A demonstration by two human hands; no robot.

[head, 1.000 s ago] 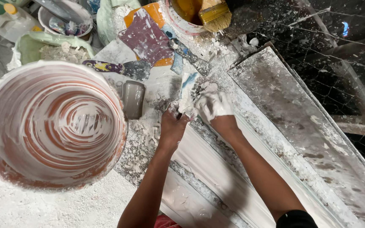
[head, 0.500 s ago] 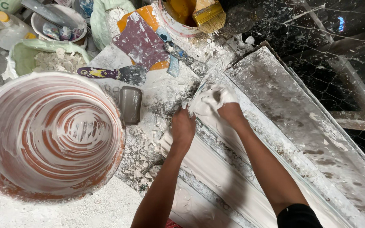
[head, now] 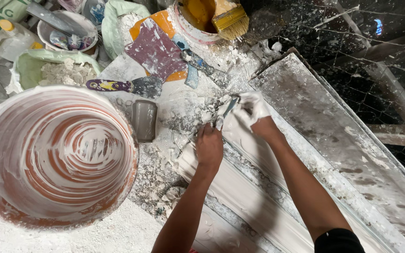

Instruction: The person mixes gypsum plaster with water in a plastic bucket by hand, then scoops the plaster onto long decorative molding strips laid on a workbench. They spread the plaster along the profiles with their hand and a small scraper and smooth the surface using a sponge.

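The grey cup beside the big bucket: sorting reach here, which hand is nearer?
Left. The left hand rests on the moulding just right of the grey cup; the right hand is farther right.

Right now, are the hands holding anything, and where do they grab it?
The right hand grips a small scraper by its handle end. The left hand presses on the white moulding.

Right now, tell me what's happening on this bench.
A person is bent over a long white plaster moulding. The plaster-coated right hand holds a small scraper blade against the moulding's end, while the left hand presses down beside it. Plaster chips lie scattered around. A large plaster-smeared bucket stands to the left, with a purple-handled putty knife lying unused above it.
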